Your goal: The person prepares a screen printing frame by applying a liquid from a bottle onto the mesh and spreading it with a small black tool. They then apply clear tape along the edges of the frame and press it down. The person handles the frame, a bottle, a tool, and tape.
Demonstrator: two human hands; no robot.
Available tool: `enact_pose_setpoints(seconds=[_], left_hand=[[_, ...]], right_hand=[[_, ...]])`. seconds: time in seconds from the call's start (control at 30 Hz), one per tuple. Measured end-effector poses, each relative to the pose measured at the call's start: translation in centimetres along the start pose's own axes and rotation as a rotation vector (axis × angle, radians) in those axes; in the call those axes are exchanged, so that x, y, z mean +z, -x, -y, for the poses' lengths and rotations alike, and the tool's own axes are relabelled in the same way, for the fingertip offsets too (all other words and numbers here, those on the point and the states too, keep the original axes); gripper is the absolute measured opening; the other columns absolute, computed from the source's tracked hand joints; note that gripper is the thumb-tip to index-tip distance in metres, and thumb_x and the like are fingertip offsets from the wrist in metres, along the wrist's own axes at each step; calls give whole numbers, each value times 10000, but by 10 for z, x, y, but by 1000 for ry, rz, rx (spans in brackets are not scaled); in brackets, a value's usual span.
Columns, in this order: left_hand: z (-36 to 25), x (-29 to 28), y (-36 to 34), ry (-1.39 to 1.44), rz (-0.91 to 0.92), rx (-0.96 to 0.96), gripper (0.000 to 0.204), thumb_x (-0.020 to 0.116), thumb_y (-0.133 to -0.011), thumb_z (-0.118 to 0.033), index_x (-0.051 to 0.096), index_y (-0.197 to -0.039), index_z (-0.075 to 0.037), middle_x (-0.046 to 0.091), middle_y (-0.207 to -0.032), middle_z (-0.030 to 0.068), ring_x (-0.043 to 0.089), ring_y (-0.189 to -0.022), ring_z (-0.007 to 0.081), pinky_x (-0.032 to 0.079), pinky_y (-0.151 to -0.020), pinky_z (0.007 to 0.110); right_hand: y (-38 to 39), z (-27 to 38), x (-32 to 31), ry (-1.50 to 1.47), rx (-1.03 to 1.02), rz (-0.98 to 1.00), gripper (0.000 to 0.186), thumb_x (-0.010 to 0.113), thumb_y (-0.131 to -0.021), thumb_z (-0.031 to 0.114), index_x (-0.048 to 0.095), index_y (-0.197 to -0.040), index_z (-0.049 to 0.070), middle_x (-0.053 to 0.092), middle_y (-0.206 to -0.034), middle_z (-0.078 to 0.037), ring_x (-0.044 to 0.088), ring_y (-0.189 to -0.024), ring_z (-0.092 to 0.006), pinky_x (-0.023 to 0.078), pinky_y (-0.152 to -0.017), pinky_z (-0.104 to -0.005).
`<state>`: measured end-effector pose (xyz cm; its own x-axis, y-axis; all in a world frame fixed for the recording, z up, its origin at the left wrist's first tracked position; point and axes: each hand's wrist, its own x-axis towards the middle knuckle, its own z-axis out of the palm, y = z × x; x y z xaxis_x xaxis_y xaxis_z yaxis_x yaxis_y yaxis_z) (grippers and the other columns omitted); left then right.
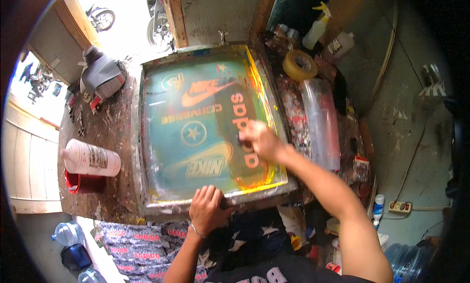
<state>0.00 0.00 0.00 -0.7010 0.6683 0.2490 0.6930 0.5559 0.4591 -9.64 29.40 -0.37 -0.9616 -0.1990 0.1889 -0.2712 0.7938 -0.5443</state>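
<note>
A cramped workshop is seen, its doorway opened onto bright ground where motorcycles [159, 25] are parked. The stained wooden table [115, 136] is taken up at its middle by a framed screen [138, 150], laid flat; its green face is covered with pale and orange emblems, and its right and near margins are streaked with yellow. The near rim is touched by the left hand [206, 207], its fingers laid close together and bent over the edge — whether the rim is gripped from below cannot be told. The right hand [262, 141] is held over the brownish right part of the screen, its fingers drawn in around a small dark object [243, 136]; it is blurred, so the exact grip cannot be made out. On the left, a pinkish bottle [95, 158] is placed just beside a red container [88, 183], with scissors [81, 123] and a grey jug [100, 77] set farther back. On the right, a tape roll [293, 61] and a clear plastic roll [320, 121] are kept near the frame.
</note>
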Motion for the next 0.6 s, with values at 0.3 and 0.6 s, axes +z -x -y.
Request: enact_pose_setpoints(seconds=[0.3,0.6], left_hand=[[-5,4,8,-17,-41,14,520,877,-586,-412,554,-814,-75,528,-843,82,561,-847,287,460,-741,394],[-42,-93,-33,-84,-129,153,470,878,-638,-411,584,-763,-66,564,-817,92,588,-761,283,485,-678,396]], right_hand=[[104,50,-2,-65,44,303,359,646,-715,-91,778,-991,96,708,-983,-173,685,-945,-342,567,-833,-401],[208,116,-149,-881,120,-848,340,662,-850,-68,696,-1172,32,706,-1092,-87,676,-990,-202,555,-914,-342]])
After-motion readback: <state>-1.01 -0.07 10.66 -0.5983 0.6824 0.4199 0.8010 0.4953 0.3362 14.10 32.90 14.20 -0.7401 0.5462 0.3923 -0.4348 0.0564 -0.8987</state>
